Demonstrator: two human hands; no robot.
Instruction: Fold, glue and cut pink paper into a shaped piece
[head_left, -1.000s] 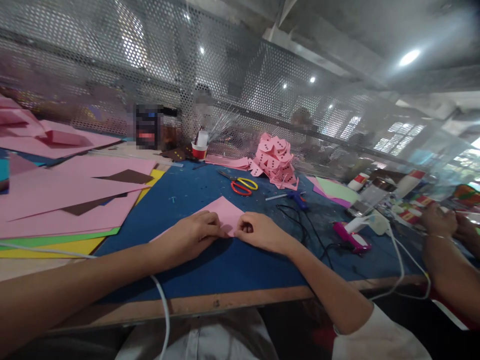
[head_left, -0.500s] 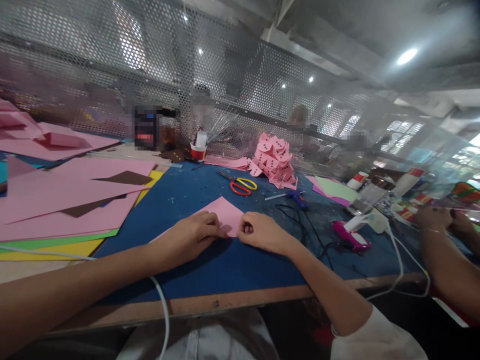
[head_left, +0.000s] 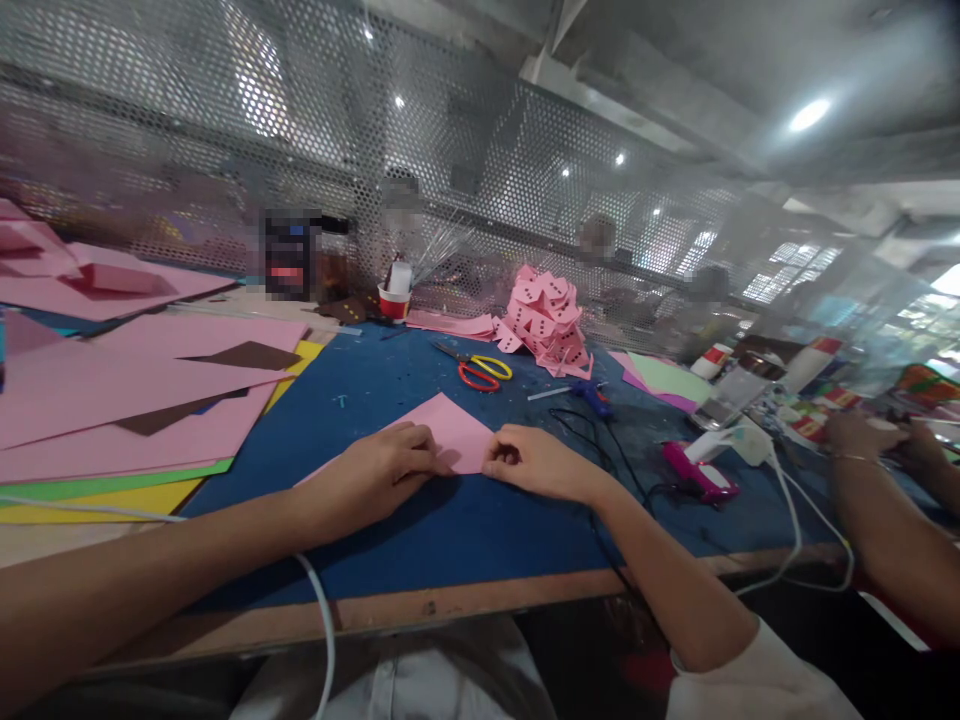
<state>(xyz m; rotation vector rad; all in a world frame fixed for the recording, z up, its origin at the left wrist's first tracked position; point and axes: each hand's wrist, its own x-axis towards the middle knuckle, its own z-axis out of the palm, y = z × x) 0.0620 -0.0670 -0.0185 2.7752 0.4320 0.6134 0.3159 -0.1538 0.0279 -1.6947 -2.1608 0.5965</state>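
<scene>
A folded sheet of pink paper [head_left: 451, 430] lies on the blue table mat, its peak pointing away from me. My left hand [head_left: 394, 465] rests over its left part, fingers bent and thumb and fingertips pressed together at the near edge. At the right corner, my right hand [head_left: 536, 463] is curled, with thumb and forefinger closed on the paper's edge. Beyond the paper lie scissors [head_left: 480, 375] with one red and one yellow handle. To their right is a blue glue gun [head_left: 592, 397] with its black cord.
Large pink, green and yellow sheets [head_left: 150, 400] are stacked at left. At the back stand a pile of dotted pink paper pieces [head_left: 544, 320] and a red-and-white cup [head_left: 394, 303]. A magenta device [head_left: 697, 473] and a co-worker's arms [head_left: 877, 480] are at right. A white cable [head_left: 322, 620] crosses the front edge.
My right hand has slid slightly right along the paper's edge to the corner. My left hand stays in nearly the same place on the paper.
</scene>
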